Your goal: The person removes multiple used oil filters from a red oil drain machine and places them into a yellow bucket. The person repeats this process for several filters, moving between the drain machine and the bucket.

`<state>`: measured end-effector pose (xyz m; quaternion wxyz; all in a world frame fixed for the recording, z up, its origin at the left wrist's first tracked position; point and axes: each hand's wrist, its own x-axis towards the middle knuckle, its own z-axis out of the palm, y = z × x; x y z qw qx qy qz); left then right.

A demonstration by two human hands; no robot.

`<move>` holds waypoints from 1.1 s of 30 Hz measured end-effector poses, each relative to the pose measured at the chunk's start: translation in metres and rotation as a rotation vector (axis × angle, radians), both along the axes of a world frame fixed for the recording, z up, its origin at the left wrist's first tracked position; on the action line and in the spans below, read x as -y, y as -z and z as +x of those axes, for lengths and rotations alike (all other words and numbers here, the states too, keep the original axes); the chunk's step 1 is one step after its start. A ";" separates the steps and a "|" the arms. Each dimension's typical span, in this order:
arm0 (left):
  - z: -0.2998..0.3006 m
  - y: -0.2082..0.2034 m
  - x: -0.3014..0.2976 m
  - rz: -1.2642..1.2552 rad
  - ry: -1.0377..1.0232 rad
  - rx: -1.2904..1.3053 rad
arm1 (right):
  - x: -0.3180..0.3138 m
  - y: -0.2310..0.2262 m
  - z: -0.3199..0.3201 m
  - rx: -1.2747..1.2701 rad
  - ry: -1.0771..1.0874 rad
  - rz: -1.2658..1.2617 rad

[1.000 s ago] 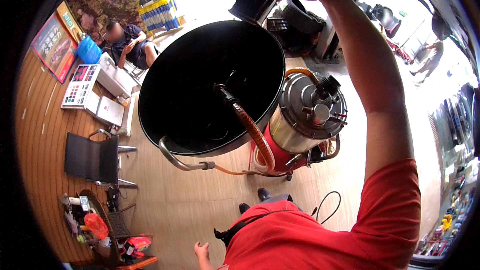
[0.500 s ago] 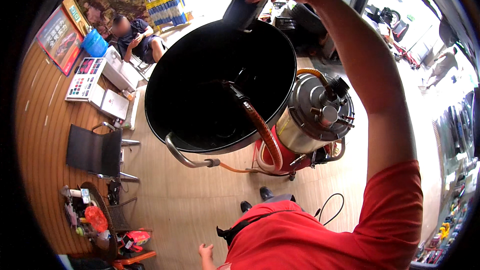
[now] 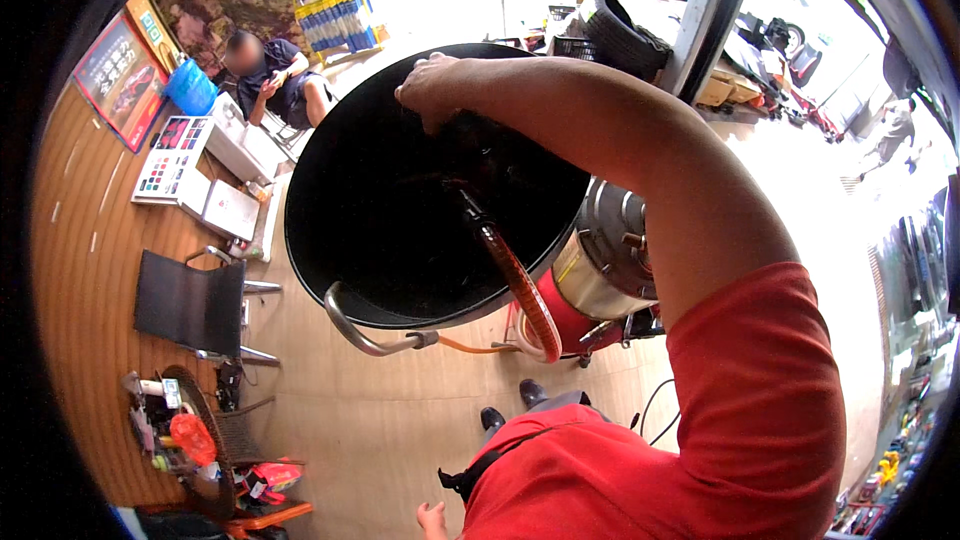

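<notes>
Right grip: the right hand reaches in over the far part of the black basin, fingers bent downward; whether they hold anything against the dark interior, I cannot tell.
Basin: tilted toward the viewer, beneath the right hand.
Hose: the reddish-brown hose rises from the basin's middle and arcs out over its near rim.
Bent tube: the metal tube curves at the basin's near-left rim.
Canister: the metal canister stands right of the basin, partly behind the right arm.
Left grip: the left hand hangs below the basin beside the red shirt, fingers loosely apart.
Chair: the dark chair stands left of the basin.
</notes>
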<state>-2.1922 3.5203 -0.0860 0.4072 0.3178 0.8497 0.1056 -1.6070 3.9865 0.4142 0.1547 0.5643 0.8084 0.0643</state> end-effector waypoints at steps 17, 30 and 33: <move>0.012 0.012 -0.026 -0.039 -0.036 0.029 | 0.073 0.012 0.011 0.236 -0.135 -0.333; -0.009 0.046 0.020 -0.064 0.011 -0.019 | 0.056 0.024 -0.010 0.328 -0.077 -0.373; -0.012 0.046 0.031 -0.157 0.085 -0.110 | 0.055 0.025 -0.010 0.377 -0.107 -0.415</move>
